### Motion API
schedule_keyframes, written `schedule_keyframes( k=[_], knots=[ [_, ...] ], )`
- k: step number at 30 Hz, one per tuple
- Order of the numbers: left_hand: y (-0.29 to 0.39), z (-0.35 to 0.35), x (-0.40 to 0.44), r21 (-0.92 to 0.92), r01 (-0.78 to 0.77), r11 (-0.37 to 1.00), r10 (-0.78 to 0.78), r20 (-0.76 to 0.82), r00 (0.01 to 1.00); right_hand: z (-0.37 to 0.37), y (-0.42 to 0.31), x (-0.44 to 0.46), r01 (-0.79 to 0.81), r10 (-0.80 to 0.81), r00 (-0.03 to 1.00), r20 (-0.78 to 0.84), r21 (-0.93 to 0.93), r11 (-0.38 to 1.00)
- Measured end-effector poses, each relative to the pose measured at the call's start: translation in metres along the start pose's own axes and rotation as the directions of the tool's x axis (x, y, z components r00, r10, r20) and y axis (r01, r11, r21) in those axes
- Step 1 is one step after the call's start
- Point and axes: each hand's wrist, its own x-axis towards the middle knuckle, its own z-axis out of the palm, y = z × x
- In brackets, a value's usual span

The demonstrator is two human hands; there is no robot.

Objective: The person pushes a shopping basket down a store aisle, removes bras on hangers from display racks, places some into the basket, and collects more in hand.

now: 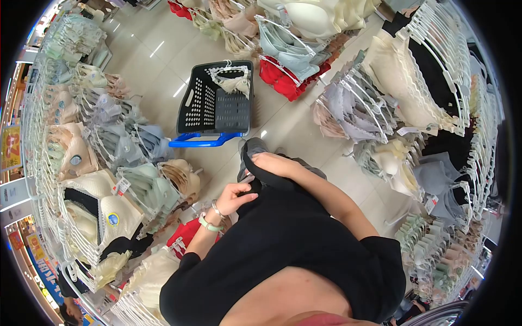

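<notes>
The right hand [272, 164] clutches a black cloth shirt [283, 233]; the left hand [236, 198] curls nearby, its pinch unclear. Farther off stands a black perforated plastic basket [202, 103].

Wide head-worn view; forward and steeply downward; torso [288, 233] close below.

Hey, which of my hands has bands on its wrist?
Your left hand, with a silver bracelet and a pale green band at the wrist. Your right hand, on the black shirt, has a bare wrist.
</notes>
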Motion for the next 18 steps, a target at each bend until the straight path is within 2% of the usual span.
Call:
schedule_keyframes(
  k=[1,2,3,4,6,8,9,10,11,12,14,15,16,18],
  knots=[
    [-0.002,0.002,-0.006,-0.08,-0.035,0.996,0.032,-0.034,0.999,0.001,-0.001,0.0,0.067,-0.069,0.996,-0.048,-0.037,0.997],
    [-0.004,0.004,-0.011,-0.158,-0.074,0.985,0.064,-0.072,0.995,0.003,0.001,-0.001,0.068,-0.07,0.997,-0.045,-0.036,0.997],
    [-0.007,0.004,-0.011,-0.24,-0.104,0.965,0.061,-0.179,0.982,0.003,0.003,-0.001,-0.024,0.025,0.999,-0.022,0.041,0.999],
    [-0.01,0.005,-0.013,-0.24,-0.108,0.965,0.064,-0.183,0.981,0.003,0.004,-0.002,-0.117,0.117,0.993,0.008,0.115,0.987],
    [-0.01,0.008,-0.012,-0.355,-0.168,0.92,0.083,-0.242,0.967,0.001,0.0,-0.003,-0.081,0.08,0.997,0.008,0.067,0.995],
    [-0.004,0.007,-0.006,-0.36,-0.13,0.924,0.029,-0.272,0.962,-0.001,-0.009,-0.005,-0.052,0.051,0.999,0.007,0.02,0.998],
    [0.018,0.008,0.003,-0.475,0.052,0.878,-0.194,-0.255,0.947,-0.002,-0.014,-0.006,-0.02,0.02,1.0,0.011,-0.035,0.999],
    [0.032,0.007,0.011,-0.581,0.22,0.784,-0.406,-0.211,0.889,-0.003,-0.016,-0.007,0.014,-0.012,1.0,0.019,-0.091,0.996],
    [0.022,-0.002,0.02,-0.582,0.271,0.767,-0.402,-0.105,0.91,0.005,-0.001,-0.007,-0.007,0.007,1.0,0.008,-0.039,0.999],
    [0.016,-0.003,0.023,-0.581,0.267,0.769,-0.397,-0.107,0.912,0.004,-0.002,-0.008,-0.004,0.004,1.0,0.008,-0.043,0.999],
    [0.009,-0.006,0.029,-0.329,0.071,0.942,-0.079,-0.011,0.997,0.001,-0.005,-0.008,-0.051,0.048,0.999,0.024,0.175,0.983],
    [0.035,-0.003,0.022,-0.154,-0.026,0.988,0.044,0.117,0.992,0.003,0.002,-0.008,0.012,-0.012,1.0,-0.004,0.106,0.994],
    [0.043,-0.008,0.024,-0.221,-0.349,0.911,0.403,0.286,0.87,0.005,0.006,-0.009,0.012,-0.012,1.0,-0.007,0.104,0.994],
    [0.063,0.003,0.018,-0.195,-0.359,0.913,0.408,0.389,0.826,0.011,0.01,-0.012,-0.009,0.026,0.995,0.099,-0.175,0.984]
  ],
)
